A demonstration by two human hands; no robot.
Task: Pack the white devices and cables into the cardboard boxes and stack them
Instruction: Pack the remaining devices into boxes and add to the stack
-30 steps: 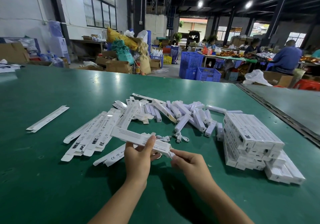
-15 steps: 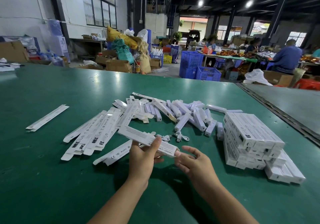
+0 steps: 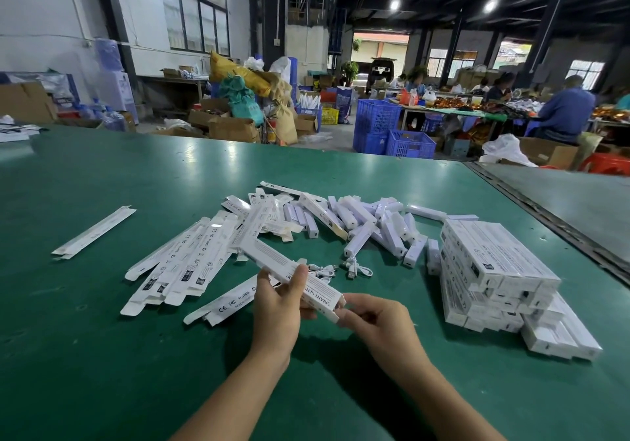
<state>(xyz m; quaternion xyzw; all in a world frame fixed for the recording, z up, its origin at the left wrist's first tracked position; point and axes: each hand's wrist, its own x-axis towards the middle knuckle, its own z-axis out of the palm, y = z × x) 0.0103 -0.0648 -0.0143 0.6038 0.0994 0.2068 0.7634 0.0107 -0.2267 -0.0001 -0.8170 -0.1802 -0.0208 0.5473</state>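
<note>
Left hand [image 3: 278,307] grips the box [image 3: 269,259] mid-length, lifted over the table [image 3: 102,355], steadying it while the right hand [image 3: 378,324] pinches its near end, probably closing the flap

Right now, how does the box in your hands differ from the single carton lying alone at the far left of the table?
The held box is opened into a square tube; the lone carton is folded flat. The held box is lifted off the green table, gripped by the left hand with the right hand pinching its near end; the lone carton lies on the table, untouched. Both are long, narrow and white.
</note>
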